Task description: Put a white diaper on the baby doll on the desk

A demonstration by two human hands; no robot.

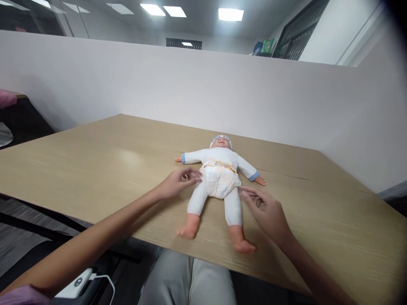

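Note:
A baby doll (233,212) lies on its back on the table, feet toward me and arms spread. It wears a white suit with blue cuffs and a white cap with dark lettering. Around its hips is a white diaper (221,180) with an orange-patterned waistband. My left hand (179,181) is closed, thumb and fingers pinching the diaper's edge at the left hip. On the other side my right hand (265,212) has its fingertips pressed together at the diaper's right edge, beside the doll's thigh. Its fingers partly hide the contact there.
The wooden table (111,169) extends to both sides and back to a white wall (178,89) with glass above. Below the front edge are my legs (190,279) and, at left, a white power bank (76,284) with a cable on a dark seat.

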